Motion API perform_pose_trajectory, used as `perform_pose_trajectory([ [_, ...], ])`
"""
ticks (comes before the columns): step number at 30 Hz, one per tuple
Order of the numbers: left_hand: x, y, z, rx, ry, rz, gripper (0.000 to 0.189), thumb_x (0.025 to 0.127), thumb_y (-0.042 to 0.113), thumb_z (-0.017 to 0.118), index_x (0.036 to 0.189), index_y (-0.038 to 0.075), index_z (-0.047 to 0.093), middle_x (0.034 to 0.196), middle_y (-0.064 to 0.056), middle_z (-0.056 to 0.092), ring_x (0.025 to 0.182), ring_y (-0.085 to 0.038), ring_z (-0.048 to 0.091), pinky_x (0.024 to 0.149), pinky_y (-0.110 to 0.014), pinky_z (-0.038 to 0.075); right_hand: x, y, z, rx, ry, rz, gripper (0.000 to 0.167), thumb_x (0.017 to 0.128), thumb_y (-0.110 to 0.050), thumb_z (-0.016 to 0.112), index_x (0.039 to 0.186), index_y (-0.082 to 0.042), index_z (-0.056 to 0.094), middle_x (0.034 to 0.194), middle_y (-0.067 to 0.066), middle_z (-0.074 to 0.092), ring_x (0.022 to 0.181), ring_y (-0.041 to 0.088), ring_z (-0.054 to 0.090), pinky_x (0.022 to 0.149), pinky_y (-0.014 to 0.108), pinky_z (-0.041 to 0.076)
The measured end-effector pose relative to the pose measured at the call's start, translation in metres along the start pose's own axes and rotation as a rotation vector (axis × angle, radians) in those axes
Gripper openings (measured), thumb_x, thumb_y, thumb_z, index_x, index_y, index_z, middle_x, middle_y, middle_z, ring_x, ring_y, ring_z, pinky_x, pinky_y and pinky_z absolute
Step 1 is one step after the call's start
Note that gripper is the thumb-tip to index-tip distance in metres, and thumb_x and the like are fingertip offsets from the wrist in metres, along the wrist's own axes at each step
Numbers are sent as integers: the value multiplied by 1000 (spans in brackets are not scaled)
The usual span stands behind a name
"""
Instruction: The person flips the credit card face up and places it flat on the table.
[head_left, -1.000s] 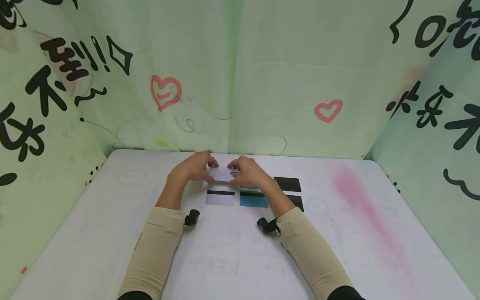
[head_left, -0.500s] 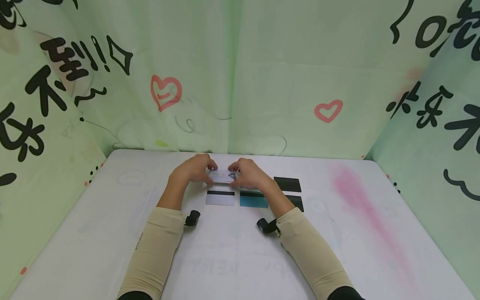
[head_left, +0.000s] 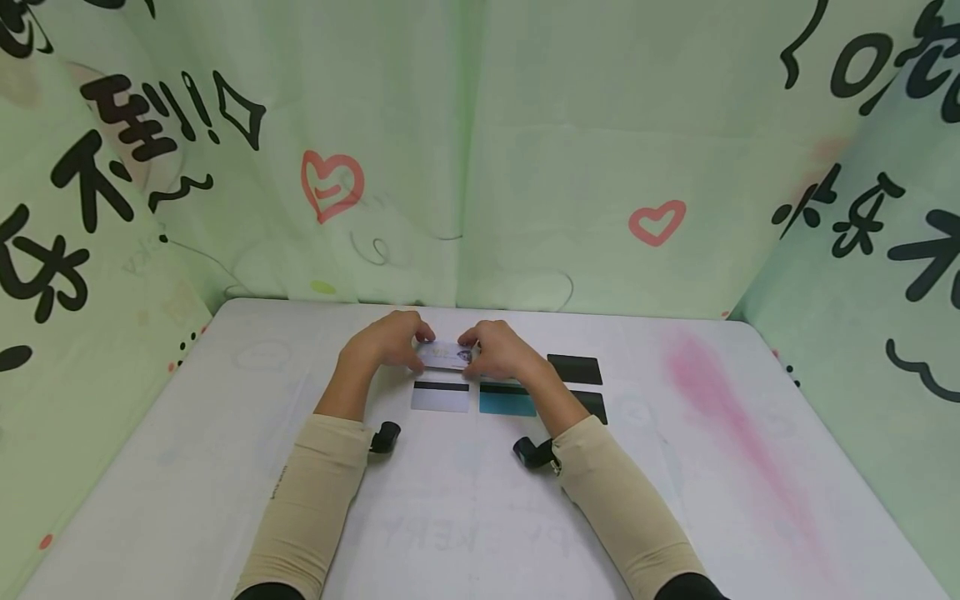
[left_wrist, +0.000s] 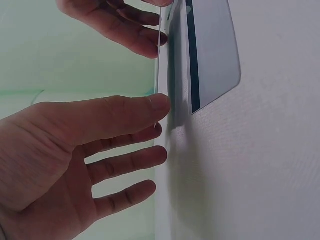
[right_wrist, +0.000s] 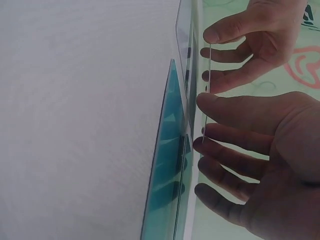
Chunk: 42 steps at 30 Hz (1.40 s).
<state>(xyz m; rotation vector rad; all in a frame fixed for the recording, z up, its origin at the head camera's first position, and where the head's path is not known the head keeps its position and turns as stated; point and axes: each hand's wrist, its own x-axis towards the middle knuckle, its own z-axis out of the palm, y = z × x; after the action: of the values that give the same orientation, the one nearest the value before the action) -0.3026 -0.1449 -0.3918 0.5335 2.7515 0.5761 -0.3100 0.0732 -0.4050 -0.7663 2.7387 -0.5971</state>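
My left hand (head_left: 388,342) and right hand (head_left: 501,350) pinch a pale printed card (head_left: 444,356) by its two short ends, thumbs on the near side. Seen edge-on in the left wrist view, the card (left_wrist: 159,75) is held just above the table surface. Directly in front of it lies a lavender card with a black stripe (head_left: 440,397). Right of that one is a teal card with a dark stripe (head_left: 507,402). Another card behind it is mostly hidden by my right hand.
Two black cards (head_left: 575,368) (head_left: 591,404) lie to the right, the nearer one partly covered by my right forearm. All cards rest on a white table (head_left: 450,517). A pale green curtain (head_left: 570,167) with writing and hearts stands close behind its far edge.
Both hands have shifted slightly towards me with the pale card between them. The cards lying on the table have not moved.
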Motion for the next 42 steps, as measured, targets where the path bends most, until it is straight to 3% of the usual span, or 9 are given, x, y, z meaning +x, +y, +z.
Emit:
perform_pose_trajectory([
  [9,0,1,2,-11,-14,-32,56,83,8,85,136,4,68,136,-11,69,128,-27,62,108,-45,49,-1,0,0,-6,1,-4,51,86,-15,83,132,0,69,127,15,71,112,26,63,102,41,52],
  [42,-2,3,3,-13,-6,-33,55,83,6,83,136,4,68,135,-10,70,118,-25,62,108,-45,48,1,2,2,-1,2,8,52,86,-15,83,134,0,69,131,15,69,111,25,62,100,40,52],
])
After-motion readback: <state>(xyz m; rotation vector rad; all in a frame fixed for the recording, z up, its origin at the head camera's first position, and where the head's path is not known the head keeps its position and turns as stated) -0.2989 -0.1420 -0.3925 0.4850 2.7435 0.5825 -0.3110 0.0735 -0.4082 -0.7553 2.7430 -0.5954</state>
